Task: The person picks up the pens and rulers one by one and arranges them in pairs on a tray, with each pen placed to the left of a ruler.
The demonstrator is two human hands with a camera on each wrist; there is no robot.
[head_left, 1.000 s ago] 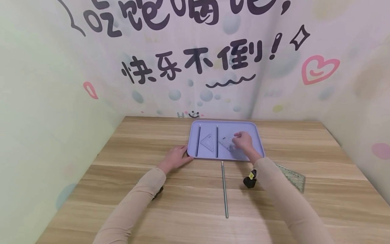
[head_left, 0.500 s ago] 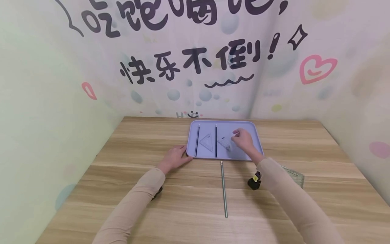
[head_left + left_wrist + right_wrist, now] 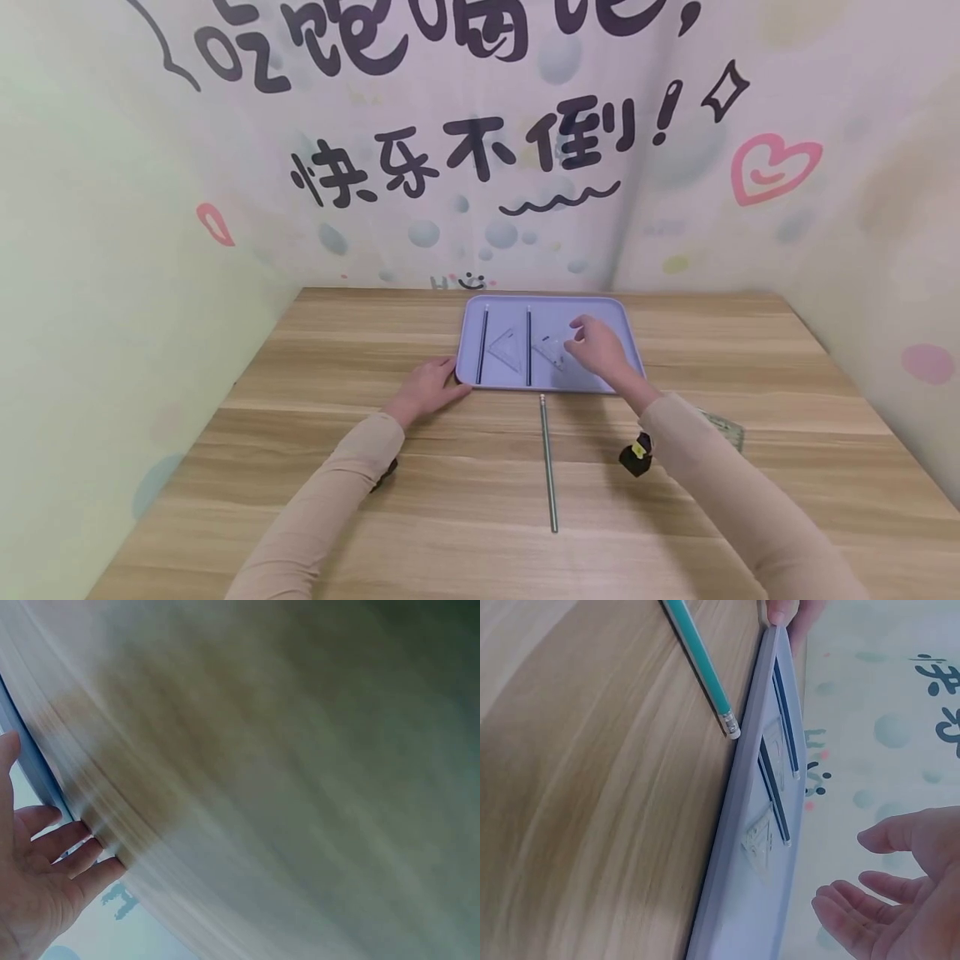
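My left hand (image 3: pixel 429 389) rests at the near left corner of a lavender tray (image 3: pixel 600 310), its fairly straight fingers along the side and its thumb by the front edge. Over the tray's right part hovers my right hand (image 3: pixel 597 346), thumb and loosely bent fingers apart with nothing between them, as the right wrist view confirms. Inside the tray, from left to right, lie a dark pencil (image 3: pixel 482 346), a clear set square (image 3: pixel 506 350), another dark pencil (image 3: pixel 529 346) and a second clear set square (image 3: pixel 759 841) just left of the right hand.
A green pencil (image 3: pixel 549 467) lies on the wooden table (image 3: pixel 465 500) in front of the tray, its eraser end toward it. Partly behind the right sleeve lies a larger greenish set square (image 3: pixel 726 429). A printed cloth wall (image 3: pixel 420 250) stands behind the table.
My right hand's fingers have parted, and the hand has drawn slightly away from the second set square, which shows more now. The left hand stays at the tray corner.
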